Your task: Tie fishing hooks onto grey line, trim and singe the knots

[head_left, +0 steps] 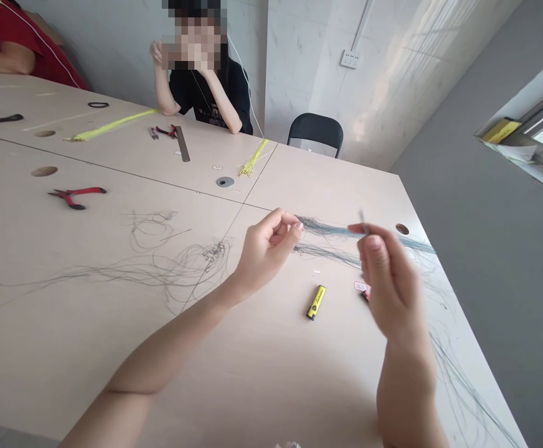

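My left hand is raised over the table, thumb and fingertips pinched together; anything between them is too fine to make out. To its right, my right hand grips a thin grey stick-like tool, slightly blurred, pointing up between thumb and forefinger. Behind both hands lie two bundles of thin blue-grey lines, an upper bundle and a lower bundle. A yellow lighter rests on the table between my forearms. Left of my left hand is a loose tangle of lines with small hook-like ends.
Red-handled pliers lie on the table at left. Further back are yellow line bundles, a metal ruler and a person in black with raised hands. More loose lines run along the right edge.
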Available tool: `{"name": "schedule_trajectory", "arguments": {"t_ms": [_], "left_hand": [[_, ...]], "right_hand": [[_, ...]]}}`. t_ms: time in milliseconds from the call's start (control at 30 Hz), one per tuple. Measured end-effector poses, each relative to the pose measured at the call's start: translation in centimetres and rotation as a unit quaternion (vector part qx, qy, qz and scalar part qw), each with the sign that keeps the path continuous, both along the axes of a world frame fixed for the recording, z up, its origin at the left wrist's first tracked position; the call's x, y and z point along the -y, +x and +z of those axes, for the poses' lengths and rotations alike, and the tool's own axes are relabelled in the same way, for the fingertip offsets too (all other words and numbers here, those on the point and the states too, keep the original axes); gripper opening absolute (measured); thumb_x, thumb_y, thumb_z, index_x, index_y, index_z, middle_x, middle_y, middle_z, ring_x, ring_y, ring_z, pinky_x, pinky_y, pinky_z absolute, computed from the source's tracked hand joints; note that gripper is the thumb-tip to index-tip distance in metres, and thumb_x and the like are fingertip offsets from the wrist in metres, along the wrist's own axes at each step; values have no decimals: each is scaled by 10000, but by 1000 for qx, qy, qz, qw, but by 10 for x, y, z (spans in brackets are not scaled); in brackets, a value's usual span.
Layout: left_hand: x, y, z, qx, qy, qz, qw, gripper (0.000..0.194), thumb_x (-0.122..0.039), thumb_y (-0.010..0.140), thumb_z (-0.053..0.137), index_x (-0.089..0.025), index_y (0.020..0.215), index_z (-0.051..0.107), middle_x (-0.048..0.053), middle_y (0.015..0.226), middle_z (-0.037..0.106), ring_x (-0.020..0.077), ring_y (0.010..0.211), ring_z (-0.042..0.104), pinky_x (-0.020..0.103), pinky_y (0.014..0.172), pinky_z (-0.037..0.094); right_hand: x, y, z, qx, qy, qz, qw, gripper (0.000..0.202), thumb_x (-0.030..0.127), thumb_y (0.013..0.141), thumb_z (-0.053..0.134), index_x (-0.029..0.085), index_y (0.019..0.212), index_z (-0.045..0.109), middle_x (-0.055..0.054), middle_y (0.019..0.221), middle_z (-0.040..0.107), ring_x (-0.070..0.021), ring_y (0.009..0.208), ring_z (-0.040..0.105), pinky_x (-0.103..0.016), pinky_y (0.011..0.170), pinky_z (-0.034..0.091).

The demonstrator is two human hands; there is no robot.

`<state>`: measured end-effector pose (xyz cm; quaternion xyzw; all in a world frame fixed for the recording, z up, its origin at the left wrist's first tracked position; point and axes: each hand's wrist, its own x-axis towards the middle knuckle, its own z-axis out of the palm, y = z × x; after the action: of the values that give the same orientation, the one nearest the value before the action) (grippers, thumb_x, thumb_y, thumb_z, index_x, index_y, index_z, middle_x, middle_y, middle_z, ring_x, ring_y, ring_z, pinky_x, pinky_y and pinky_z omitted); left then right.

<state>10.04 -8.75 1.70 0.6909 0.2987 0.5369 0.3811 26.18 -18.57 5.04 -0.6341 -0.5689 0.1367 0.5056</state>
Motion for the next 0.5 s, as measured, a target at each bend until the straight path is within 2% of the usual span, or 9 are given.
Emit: {"name": "schedule_trajectory", "arguments": {"t_ms": [100, 200, 333, 500], "left_hand": [[4, 1, -2, -33, 77, 41, 996, 189, -241, 923, 581, -202, 745, 532, -91, 527, 335, 58, 438, 297, 179, 404, 263], [5, 4, -6, -66, 193, 112, 972, 154, -161, 890, 601, -201, 763, 524, -108, 512, 302, 51, 431, 266, 166, 411, 251], [4, 10, -11, -88, 315, 167, 930, 158, -90, 863, 602, -198, 792, 510, -124, 502, 291, 42, 417, 236, 155, 407, 226], [3, 12, -13, -101, 333, 182, 920, 183, -76, 856, 600, -200, 782, 487, -128, 504, 274, 36, 410, 231, 148, 402, 219]], "right_hand": [[1, -15, -8, 181, -43, -17, 982, 340, 413, 1049, 385, 195, 1115, 638, -54, 862, 639, -148, 644, 556, -246, 545, 361], [-1, -26, -16, 294, -22, -37, 955, 372, 377, 1071, 341, 154, 1091, 638, -31, 784, 611, -107, 503, 473, -227, 454, 277], [-2, -32, -19, 353, 29, -69, 932, 375, 327, 1078, 339, 132, 1027, 654, -15, 736, 571, -77, 437, 386, -230, 404, 209], [-1, -33, -20, 363, 49, -75, 927, 352, 305, 1077, 364, 129, 1001, 659, -27, 762, 595, -70, 466, 433, -234, 421, 229]]}}
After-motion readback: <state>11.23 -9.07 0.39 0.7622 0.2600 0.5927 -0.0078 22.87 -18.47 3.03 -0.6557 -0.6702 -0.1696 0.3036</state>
